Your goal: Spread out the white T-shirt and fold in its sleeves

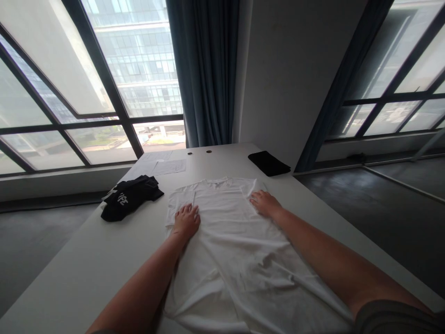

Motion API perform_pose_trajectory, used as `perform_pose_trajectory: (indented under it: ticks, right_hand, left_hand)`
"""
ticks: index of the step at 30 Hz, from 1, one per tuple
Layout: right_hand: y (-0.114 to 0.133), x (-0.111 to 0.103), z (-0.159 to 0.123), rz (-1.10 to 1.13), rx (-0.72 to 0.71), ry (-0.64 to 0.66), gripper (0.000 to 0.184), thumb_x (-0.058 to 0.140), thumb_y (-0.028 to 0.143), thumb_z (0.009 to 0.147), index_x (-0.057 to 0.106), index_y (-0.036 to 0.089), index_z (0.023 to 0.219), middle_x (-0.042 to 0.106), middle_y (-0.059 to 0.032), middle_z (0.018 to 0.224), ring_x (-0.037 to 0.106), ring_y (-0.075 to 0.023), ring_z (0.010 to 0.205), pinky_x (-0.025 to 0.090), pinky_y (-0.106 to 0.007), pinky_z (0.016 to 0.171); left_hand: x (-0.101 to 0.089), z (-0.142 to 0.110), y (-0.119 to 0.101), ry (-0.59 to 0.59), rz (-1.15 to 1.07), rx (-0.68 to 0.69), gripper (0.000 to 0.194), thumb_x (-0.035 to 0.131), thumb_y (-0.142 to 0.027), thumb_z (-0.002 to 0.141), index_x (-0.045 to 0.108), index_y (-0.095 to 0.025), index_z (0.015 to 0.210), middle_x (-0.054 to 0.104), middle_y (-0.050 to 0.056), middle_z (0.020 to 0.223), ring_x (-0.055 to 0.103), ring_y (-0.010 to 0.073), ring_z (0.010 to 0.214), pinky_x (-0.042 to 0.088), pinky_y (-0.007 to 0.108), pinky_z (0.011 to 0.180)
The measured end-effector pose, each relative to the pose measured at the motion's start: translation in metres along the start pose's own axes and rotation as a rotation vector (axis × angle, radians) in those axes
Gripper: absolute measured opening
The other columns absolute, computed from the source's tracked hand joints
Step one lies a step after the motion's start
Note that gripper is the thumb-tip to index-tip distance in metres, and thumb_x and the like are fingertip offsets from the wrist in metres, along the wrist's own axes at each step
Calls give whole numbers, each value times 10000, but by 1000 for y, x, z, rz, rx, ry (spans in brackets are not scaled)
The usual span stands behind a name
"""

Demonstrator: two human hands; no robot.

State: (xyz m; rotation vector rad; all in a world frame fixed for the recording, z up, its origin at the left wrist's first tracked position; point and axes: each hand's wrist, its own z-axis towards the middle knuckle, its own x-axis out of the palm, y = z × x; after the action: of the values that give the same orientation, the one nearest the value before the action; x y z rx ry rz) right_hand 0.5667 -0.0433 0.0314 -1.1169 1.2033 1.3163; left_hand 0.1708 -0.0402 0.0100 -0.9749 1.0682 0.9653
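A white T-shirt lies spread on the white table, its collar toward the far end and its lower part wrinkled nearest me. My left hand rests palm down on the shirt's left side, just below the sleeve, fingers stretched out. On the other side, my right hand lies at the right sleeve, which is turned inward over the shirt. Its fingers rest over the sleeve's edge, and its thumb is hidden.
A crumpled black garment with white lettering lies at the left table edge. A folded black cloth sits at the far right. Paper sheets lie at the far left of the table. Windows and a blue curtain stand beyond.
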Motion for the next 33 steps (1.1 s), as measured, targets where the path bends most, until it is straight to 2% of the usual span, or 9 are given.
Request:
perform_pose_trajectory:
  ticks: [4,8,10,13,17,20,24,28,33]
  right_hand:
    - [-51,2,-17,164,-28,-187,393,451,322,1025,703,184,1294,687,-147,1315,621,-268,1182,446,-377,1066]
    - [-88,15,-45,239,-103,-287,328,523,294,968,777,183,1143,747,-128,1175,619,-282,1152,427,-398,1089]
    - [-95,21,-56,270,-108,-268,305,571,313,946,785,195,1129,750,-117,1150,621,-278,1125,447,-394,1060]
    - [-98,24,-61,310,-77,-239,274,635,336,917,790,212,1106,751,-100,1106,621,-274,1095,466,-388,1025]
    - [-105,21,-60,342,-44,-247,224,689,359,890,795,206,1015,743,-88,1010,624,-263,1023,476,-374,978]
    - [-111,19,-61,356,-29,-247,212,729,354,861,796,216,1006,732,-77,1002,619,-255,1010,471,-366,975]
    - [-114,19,-61,394,-34,-225,217,757,345,836,791,216,1007,728,-73,1037,616,-251,1033,467,-353,976]
    - [-112,19,-60,400,-14,-208,174,741,333,847,779,221,975,726,-69,1026,617,-253,1043,465,-352,974]
    - [-108,17,-58,396,-16,-211,197,643,372,933,766,219,928,719,-84,1026,607,-253,1036,459,-360,986]
  left_hand:
    - [-4,15,-30,64,-35,129,488,532,-364,979,602,-318,1460,624,75,1458,563,301,1318,414,476,1122]
    - [4,53,-89,226,-199,248,477,490,-422,1013,596,-353,1473,624,30,1491,561,285,1343,413,439,1152]
    - [13,78,-123,273,-240,288,487,466,-477,1023,580,-375,1485,610,5,1517,549,265,1374,410,415,1169]
    - [29,115,-172,304,-272,311,534,461,-541,1019,547,-361,1514,598,25,1532,531,249,1410,397,391,1183]
    - [48,151,-217,307,-289,294,533,533,-530,987,588,-324,1476,636,72,1476,526,243,1412,369,372,1195]
    - [58,163,-227,263,-282,229,470,553,-468,975,650,-300,1404,614,101,1481,504,265,1419,371,400,1185]
    - [64,169,-222,174,-277,142,380,550,-402,964,705,-289,1292,563,103,1520,500,318,1393,404,467,1131]
    - [64,177,-216,148,-296,140,268,568,-346,954,735,-271,1150,703,80,1305,610,269,1219,460,386,1027]
    - [63,179,-210,114,-311,41,323,446,-282,1010,709,-197,1176,749,123,1149,670,252,1057,496,349,900]
